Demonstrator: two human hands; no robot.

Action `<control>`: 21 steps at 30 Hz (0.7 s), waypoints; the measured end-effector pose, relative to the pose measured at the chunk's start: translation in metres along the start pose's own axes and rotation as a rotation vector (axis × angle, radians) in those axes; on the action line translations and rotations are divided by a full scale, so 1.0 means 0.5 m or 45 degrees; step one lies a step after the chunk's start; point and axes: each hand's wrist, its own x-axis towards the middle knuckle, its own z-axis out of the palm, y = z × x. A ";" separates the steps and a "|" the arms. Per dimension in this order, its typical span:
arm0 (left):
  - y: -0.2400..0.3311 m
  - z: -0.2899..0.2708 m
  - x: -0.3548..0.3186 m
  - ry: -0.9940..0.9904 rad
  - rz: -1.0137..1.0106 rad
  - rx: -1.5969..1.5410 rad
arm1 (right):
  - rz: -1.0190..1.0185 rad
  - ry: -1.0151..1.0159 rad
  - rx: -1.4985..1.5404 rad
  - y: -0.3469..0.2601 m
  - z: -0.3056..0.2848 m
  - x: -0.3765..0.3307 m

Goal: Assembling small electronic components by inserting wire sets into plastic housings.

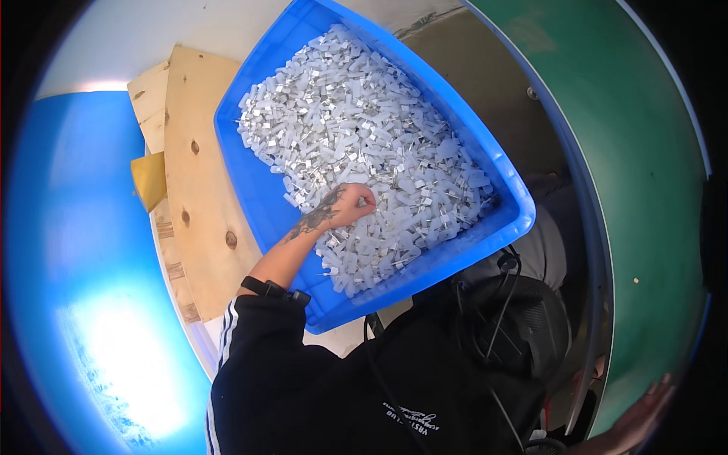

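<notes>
A deep blue plastic bin [497,171] holds a heap of small white, translucent plastic pieces [326,106], many with shiny metal bits or thin pins. My left hand [355,205] reaches into the bin and rests on the heap near its middle. Its fingers are curled with thumb and forefinger together; whatever may be in them is too small to make out. At the far lower right, my right hand [644,413] lies by the edge of a green tabletop [644,227], fingers stretched out and nothing seen in them.
Left of the bin stand plywood boards [197,152] with a yellow piece [149,180] at their side. A glossy blue surface [83,250] fills the far left. A black bag-like object with cables [523,318] sits beside my body, below the bin's right corner.
</notes>
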 end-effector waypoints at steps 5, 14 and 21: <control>-0.003 -0.005 -0.004 -0.045 -0.119 -0.124 | 0.274 -0.293 0.289 0.049 0.066 -0.117; -0.026 0.003 -0.022 -0.045 0.011 -0.040 | 0.265 -0.430 0.323 0.056 0.109 -0.172; 0.000 -0.016 -0.024 0.141 0.045 0.126 | 0.159 -0.407 0.275 0.044 0.123 -0.167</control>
